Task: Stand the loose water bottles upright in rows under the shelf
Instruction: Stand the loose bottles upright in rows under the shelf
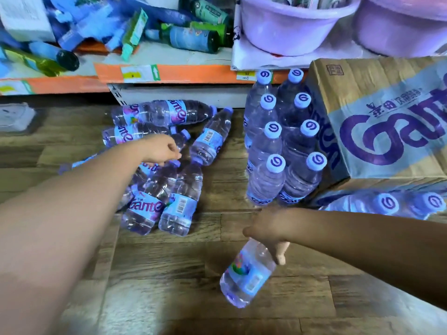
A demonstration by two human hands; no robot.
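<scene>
Wooden plank floor (169, 274) is carrying everything. Brown cardboard carton with purple lettering (377, 117) is sitting far right, under the orange-edged shelf (181, 72). Standing block of clear plastic water bottles with pale purple caps (278, 165) is lining up in two rows of four against the carton's left side.

Step in hand, as I judge it: standing one more bottle. Right hand (268, 234) is gripping a single clear plastic water bottle with blue-and-purple label (246, 274) by the neck, base hanging tilted near-left, just near the block. Best to swing the base under the cap first, then set it flat against the nearest row so the rows are staying straight; a bump could be toppling the neighbours.

Left hand (160, 148) is reaching with curled fingers over a neck in the pile of loose clear plastic water bottles (164, 189), lying on their sides to the left; cannot tell if it is gripping yet.

Bottles are looking full, thin-walled and ribbed, with barcodes on the labels.
</scene>
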